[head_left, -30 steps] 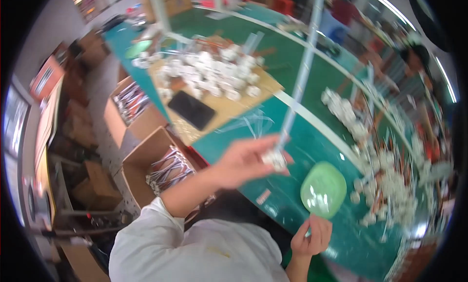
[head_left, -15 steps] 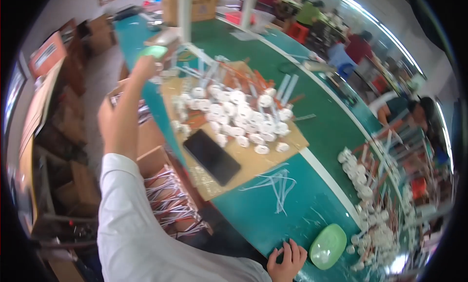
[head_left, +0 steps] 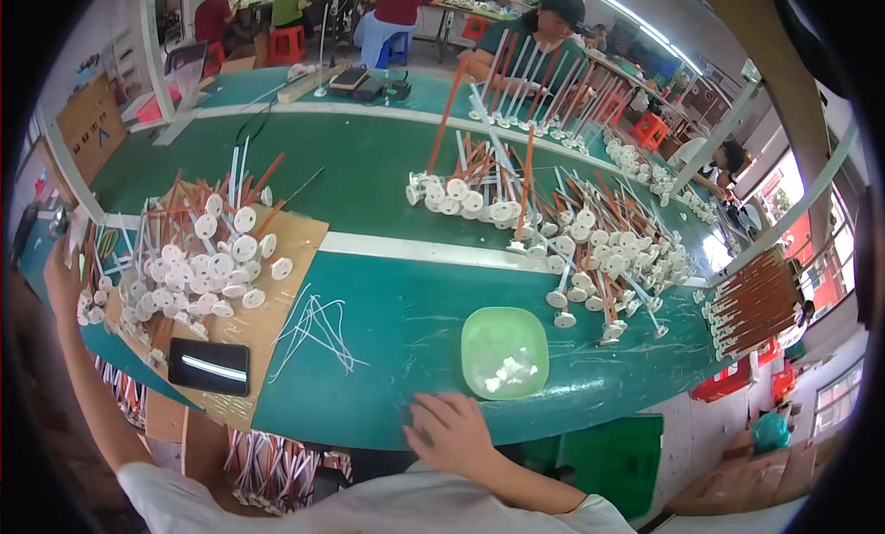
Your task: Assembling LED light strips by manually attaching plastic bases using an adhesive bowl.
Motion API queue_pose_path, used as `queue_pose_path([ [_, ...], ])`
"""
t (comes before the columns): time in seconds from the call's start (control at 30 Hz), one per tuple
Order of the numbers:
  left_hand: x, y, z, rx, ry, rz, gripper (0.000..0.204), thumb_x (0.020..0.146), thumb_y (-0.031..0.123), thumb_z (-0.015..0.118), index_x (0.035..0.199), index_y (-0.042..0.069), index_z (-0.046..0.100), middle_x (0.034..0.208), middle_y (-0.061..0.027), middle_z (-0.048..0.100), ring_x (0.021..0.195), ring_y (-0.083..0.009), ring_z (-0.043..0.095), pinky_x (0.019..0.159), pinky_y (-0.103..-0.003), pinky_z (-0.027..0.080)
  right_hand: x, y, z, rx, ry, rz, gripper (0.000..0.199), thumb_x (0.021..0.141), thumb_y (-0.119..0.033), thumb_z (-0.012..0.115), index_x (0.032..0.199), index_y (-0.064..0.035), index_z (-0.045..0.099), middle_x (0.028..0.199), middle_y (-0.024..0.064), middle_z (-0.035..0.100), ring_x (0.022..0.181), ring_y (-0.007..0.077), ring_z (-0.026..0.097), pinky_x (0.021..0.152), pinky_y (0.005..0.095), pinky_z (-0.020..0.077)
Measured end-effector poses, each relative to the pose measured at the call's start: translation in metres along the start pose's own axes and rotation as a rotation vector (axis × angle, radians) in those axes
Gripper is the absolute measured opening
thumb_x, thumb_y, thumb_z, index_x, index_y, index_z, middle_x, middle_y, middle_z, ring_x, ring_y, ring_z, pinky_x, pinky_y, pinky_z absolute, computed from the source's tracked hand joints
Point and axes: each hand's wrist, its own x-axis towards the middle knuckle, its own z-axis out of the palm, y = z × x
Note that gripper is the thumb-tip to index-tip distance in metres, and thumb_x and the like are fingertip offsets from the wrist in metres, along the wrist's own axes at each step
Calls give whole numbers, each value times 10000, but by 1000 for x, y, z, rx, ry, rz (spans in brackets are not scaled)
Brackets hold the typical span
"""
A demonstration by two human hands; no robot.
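My left hand [head_left: 61, 278] is stretched out to the far left end of the green table [head_left: 387, 188], beside a heap of white discs on orange and white rods [head_left: 207, 257] lying on a cardboard sheet. Whether it holds anything is unclear. My right hand [head_left: 450, 431] lies flat on the table's near edge, fingers apart and empty, just left of a light green square bowl [head_left: 502, 350] with small white pieces inside. A loose bundle of thin white strips [head_left: 315, 326] lies between the cardboard and the bowl.
A black phone [head_left: 209, 366] rests on the cardboard's near corner. A larger heap of disc-tipped rods [head_left: 590, 248] covers the table's right side. Boxes of wire parts [head_left: 277, 469] stand under the table. Other people [head_left: 544, 22] work at the far side.
The view has swung right and level over the table. My left arm has dropped from a raised reach to the table's far left end. My right hand stays flat on the near edge by the bowl.
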Motion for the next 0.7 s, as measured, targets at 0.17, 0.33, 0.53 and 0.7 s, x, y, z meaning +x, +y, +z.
queue_pose_path([
  [0.17,-164,238,-125,-681,434,-2,243,917,90,572,1080,-85,616,989,-168,662,919,-248,619,867,-352,461,-5,11,-16,234,26,-47,277,689,-118,755,950,-86,665,1073,64,649,872,243,616,716,349,503],
  [0.33,-284,383,-145,-1187,176,237,116,789,58,576,823,-41,625,784,-145,629,756,-294,592,733,-379,465,34,61,-101,186,179,-131,172,664,-45,744,821,-81,684,814,64,693,699,218,667,612,312,532],
  [0.53,-322,409,-110,-1146,-87,102,60,729,-41,637,773,-7,618,732,-125,629,714,-265,609,670,-340,477,142,233,-137,-300,80,194,113,776,-136,637,840,-59,688,736,136,661,692,320,642,656,417,505],
  [0.7,-321,419,-114,-1077,-83,249,97,704,-23,676,722,13,588,694,-119,611,665,-293,603,614,-353,476,188,333,-94,-415,-39,372,160,795,-152,595,906,-110,702,924,149,657,906,352,631,799,454,522],
])
